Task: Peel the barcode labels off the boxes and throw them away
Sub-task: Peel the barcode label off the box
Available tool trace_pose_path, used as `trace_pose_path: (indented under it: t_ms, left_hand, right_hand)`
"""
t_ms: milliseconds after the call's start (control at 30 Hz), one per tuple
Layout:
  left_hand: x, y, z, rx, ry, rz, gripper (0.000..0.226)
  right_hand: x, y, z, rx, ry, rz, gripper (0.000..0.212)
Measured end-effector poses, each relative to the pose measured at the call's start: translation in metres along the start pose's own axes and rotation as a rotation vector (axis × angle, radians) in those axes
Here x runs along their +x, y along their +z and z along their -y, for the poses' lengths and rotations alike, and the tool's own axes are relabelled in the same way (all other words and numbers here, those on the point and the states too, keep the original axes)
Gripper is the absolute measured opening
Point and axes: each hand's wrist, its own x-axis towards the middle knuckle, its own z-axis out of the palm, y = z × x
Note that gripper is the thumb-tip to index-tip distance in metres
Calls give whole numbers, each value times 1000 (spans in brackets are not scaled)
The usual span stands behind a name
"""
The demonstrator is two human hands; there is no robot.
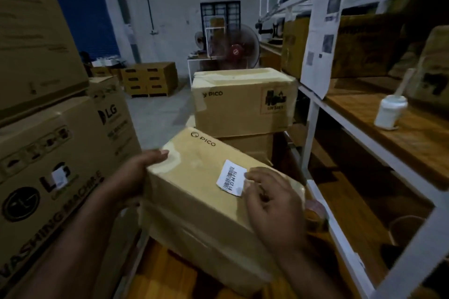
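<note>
A tan PICO cardboard box [194, 192] lies tilted in front of me. A white barcode label [230, 177] is stuck on its top face. My left hand [136, 175] grips the box's left edge, with the thumb on top. My right hand [272, 206] rests on the top face, and its fingertips touch the label's right edge. Whether that edge has lifted I cannot tell. A second PICO box [243, 102] stands behind, stacked on another carton.
Large LG washing-machine cartons [56, 153] stand stacked at my left, one with a small white label [59, 176]. A white metal rack [313, 114] with wooden shelves, boxes and a white jar [390, 113] runs along the right. A fan [234, 50] and low cartons stand farther back.
</note>
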Motion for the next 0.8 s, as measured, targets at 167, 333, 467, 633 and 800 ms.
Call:
trace_pose_path:
  t_ms: [167,333,467,633,800]
  left_hand:
    - [41,14,61,-46,-230,77,48]
    - [67,38,38,561,-81,-82,29]
    - [69,90,-3,930,285,-170,33]
    - [85,134,6,1094,449,188,32]
    - [94,129,2,1060,433,230,25]
  right_hand:
    - [49,-10,-39,-302,160,218,13]
    - [79,1,-59,-434,86,425,9]
    - [80,8,-65,-469,50,484,26]
    - [80,4,-66,-459,108,483,38]
    - [79,3,-67,-444,130,471,34]
